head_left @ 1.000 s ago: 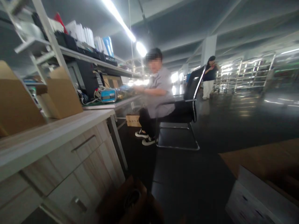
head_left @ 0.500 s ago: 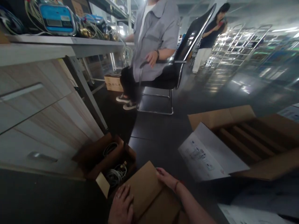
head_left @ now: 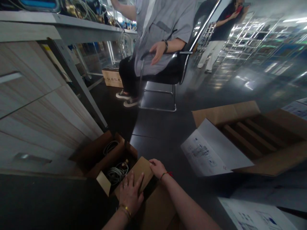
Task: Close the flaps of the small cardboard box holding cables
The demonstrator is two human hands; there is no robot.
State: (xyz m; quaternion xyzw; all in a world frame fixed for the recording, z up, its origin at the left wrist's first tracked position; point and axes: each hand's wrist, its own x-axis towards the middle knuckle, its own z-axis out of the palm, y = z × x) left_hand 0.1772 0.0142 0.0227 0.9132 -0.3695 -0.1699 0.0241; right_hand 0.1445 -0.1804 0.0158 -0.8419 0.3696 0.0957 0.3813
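A narrow brown cardboard box (head_left: 144,166) lies low in front of me, close to the open carton with cables. My left hand (head_left: 131,191) rests on top of it, fingers spread and palm down. At its far right corner, my right hand (head_left: 157,168) has its fingers curled round the edge. Below it and nearer to me shows another brown cardboard surface (head_left: 159,207). Just left stands an open brown carton (head_left: 102,167) with a raised end flap. Inside it lies a coiled grey cable (head_left: 116,174) with brass-coloured fittings.
To the right is a large open carton (head_left: 225,115) with a white printed flap. A seated person (head_left: 165,28) occupies a black chair ahead; another person (head_left: 219,28) stands farther back. A drawer cabinet (head_left: 35,105) and workbench (head_left: 79,24) flank the left side.
The narrow box has shifted forward, both hands with it, and a dark gap shows between it and the cardboard below. My left fingers are spread wider. The view has tipped downward.
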